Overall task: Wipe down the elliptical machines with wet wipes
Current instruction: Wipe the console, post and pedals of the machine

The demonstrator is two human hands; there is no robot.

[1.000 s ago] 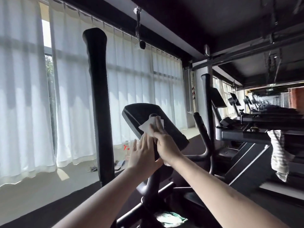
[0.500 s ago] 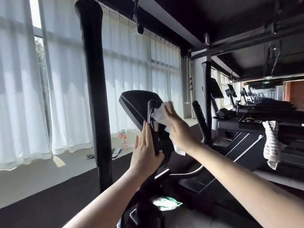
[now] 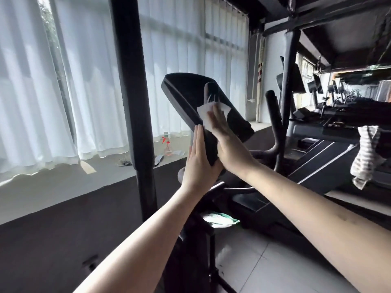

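The black console (image 3: 186,92) of the elliptical machine tilts toward me at centre. My right hand (image 3: 226,140) presses a white wet wipe (image 3: 206,116) flat against the console's face, fingers stretched out over the wipe. My left hand (image 3: 198,161) lies flat with straight fingers against the console's lower left edge. The elliptical's tall black left handle pole (image 3: 133,92) stands just left of the console, and its right pole (image 3: 287,98) rises behind my right hand.
A green-and-white wipes pack (image 3: 220,218) lies low on the machine frame. A spray bottle (image 3: 168,148) with a red nozzle stands on the floor by the white curtains (image 3: 31,92). Treadmills (image 3: 338,123) line the right side, one draped with a striped towel (image 3: 364,153).
My right hand slid the wipe down the console face from its upper middle. My left hand stays flat on the console's edge. The camera moved closer and lower.
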